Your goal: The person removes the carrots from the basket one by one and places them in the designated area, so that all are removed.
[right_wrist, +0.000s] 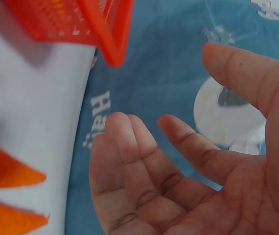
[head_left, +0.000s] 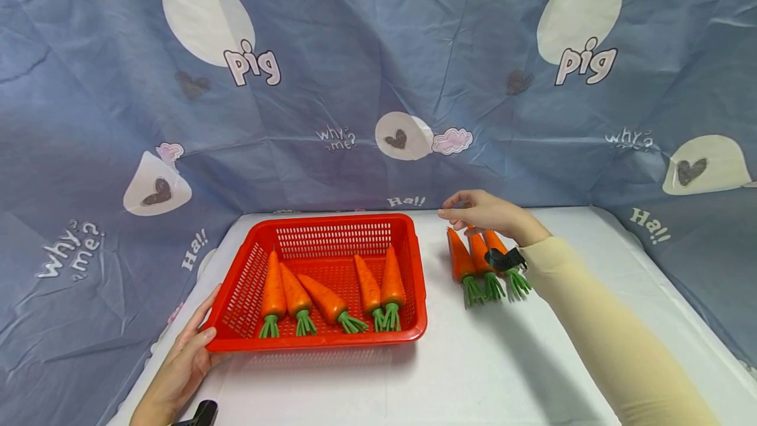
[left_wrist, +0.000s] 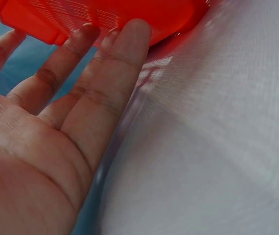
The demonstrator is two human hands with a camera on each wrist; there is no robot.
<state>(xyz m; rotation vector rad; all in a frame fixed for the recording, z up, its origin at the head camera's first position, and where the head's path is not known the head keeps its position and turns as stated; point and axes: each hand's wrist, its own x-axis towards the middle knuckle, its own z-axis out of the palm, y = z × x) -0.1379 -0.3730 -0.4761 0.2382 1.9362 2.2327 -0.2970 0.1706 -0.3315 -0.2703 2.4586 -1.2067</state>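
Note:
A red plastic basket point(head_left: 334, 342) with slotted walls holds several orange toy carrots point(head_left: 273, 288) with green tops. My left hand point(head_left: 183, 354) is at its front left corner, touching the outside of the rim. Seen from the left wrist, its nearly straight fingers point(left_wrist: 88, 93) lie against the basket's outer side. To the right of the basket, three more carrots point(head_left: 462, 258) lie side by side on the table, tips pointing away from me. Above their tips is my right hand point(head_left: 481, 209), fingers relaxed and apart from the thumb, holding nothing. It partly covers two of them.
A white-covered table point(head_left: 461, 360) carries everything. Behind and beside it hangs a blue patterned cloth point(head_left: 331, 84), close to the table's back edge. The basket's right wall stands between its contents and the three loose carrots.

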